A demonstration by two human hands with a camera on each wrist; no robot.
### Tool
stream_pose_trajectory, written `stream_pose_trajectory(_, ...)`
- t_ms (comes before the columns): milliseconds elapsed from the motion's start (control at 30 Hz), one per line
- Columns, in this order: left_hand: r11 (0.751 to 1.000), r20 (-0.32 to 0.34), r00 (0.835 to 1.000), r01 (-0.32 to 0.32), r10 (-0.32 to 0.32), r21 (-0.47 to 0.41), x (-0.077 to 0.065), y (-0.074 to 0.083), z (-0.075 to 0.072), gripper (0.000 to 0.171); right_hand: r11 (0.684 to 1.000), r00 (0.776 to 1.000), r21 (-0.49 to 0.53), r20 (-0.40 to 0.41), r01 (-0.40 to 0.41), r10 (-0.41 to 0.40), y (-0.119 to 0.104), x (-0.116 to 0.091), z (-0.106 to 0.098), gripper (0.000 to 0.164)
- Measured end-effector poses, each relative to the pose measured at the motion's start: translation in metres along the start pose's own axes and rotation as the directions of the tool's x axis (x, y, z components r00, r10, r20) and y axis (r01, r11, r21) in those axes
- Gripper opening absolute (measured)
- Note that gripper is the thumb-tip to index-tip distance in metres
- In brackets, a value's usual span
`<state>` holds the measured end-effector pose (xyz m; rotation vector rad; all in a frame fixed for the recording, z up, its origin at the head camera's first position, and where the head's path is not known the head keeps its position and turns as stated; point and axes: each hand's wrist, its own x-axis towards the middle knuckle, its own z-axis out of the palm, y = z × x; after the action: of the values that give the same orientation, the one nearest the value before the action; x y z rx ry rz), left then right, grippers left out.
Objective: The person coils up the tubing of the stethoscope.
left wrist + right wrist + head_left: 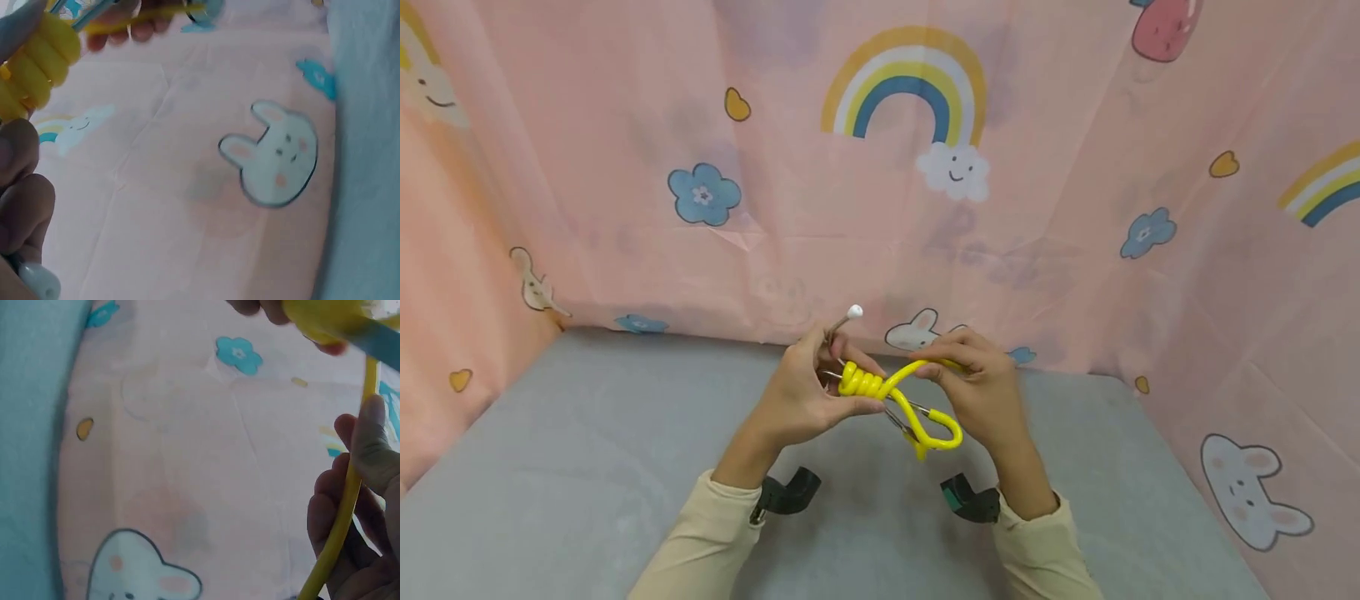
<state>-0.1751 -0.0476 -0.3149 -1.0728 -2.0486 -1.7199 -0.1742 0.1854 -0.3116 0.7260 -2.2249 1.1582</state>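
A glossy yellow cord is wound in several snug coils around thin metal rods. My left hand grips the coiled part between thumb and fingers. A bent rod with a white rounded tip sticks up beside that hand, and the left wrist view shows the white tip below the fingers. My right hand pinches a free stretch of cord, which runs along the fingers in the right wrist view. Below the right hand, a yellow loop hangs over the rod ends. What the rods belong to is partly hidden.
A grey cloth-covered table lies under the hands. Pink printed curtains stand behind it and at both sides. Black wrist mounts are strapped at both cuffs.
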Motion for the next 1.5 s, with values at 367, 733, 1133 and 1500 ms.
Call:
stream_pose_trajectory(367,0.897,-0.374,0.89,0.079,-0.259,-0.435,0.003,0.0,-0.004,0.056,0.973,0.972,0.146,0.181,-0.177,0.15,-0.011,-0.003,0.034,0.032)
stream_pose_trajectory(733,0.912,-0.596,0.741,0.055,-0.31,-0.407,0.008,-0.002,0.003,0.058,0.845,0.948,0.464,0.288,-0.265,0.138,-0.03,-0.011,0.057,0.018)
stream_pose_trajectory(1133,0.973,-0.588,0.804,0.196,-0.091,0.119,0.004,-0.006,0.013,0.059,0.906,0.961,0.385,0.266,-0.177,0.075,-0.024,-0.009,0.046,0.026)
stream_pose_trajectory(1500,0.926,-0.281,0.884,0.375,-0.373,-0.049,0.005,-0.002,0.032,0.043,0.882,0.946,0.39,-0.077,-0.263,0.316,-0.018,-0.004,0.04,0.019)
